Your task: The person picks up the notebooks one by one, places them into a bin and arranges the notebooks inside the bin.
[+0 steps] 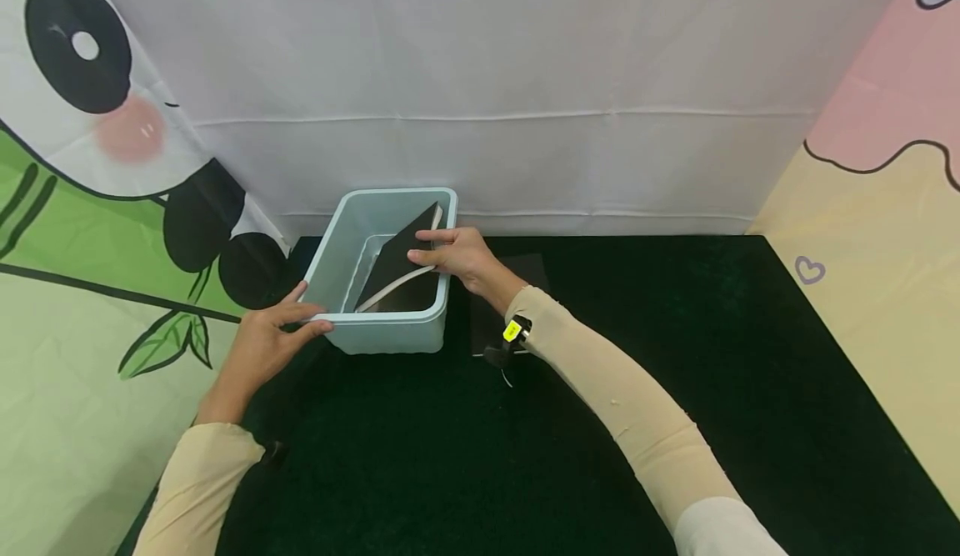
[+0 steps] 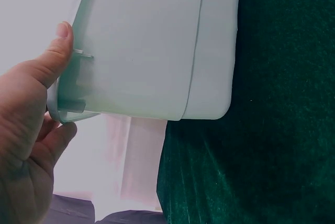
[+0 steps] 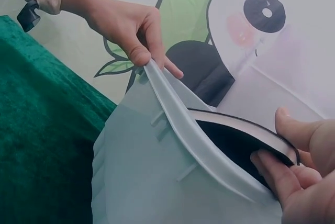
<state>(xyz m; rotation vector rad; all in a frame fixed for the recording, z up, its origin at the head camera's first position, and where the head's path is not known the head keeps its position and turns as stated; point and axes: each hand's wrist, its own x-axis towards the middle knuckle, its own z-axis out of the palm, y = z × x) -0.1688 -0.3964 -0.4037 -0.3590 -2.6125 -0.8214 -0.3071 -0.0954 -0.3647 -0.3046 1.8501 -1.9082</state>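
A pale blue plastic bin (image 1: 386, 335) stands on the table, its near left corner held by my left hand (image 1: 266, 339). In the left wrist view the thumb lies on the outside of the bin's wall, with the other fingers around the rim. Inside the bin, a black-covered book (image 1: 397, 264) with white page edges leans at a slant toward the right wall. My right hand (image 1: 468, 257) reaches over the right rim and pinches this book by its edge. In the right wrist view the book's pale page edge (image 3: 246, 127) bows in a curve beside the rim.
Another flat black item (image 1: 525, 277), partly behind my right forearm, lies on the table right of the bin. Dark green cloth (image 1: 465, 456) covers the table. A white fabric backdrop (image 1: 510, 81) rises behind, and printed cartoon cloths hang at both sides.
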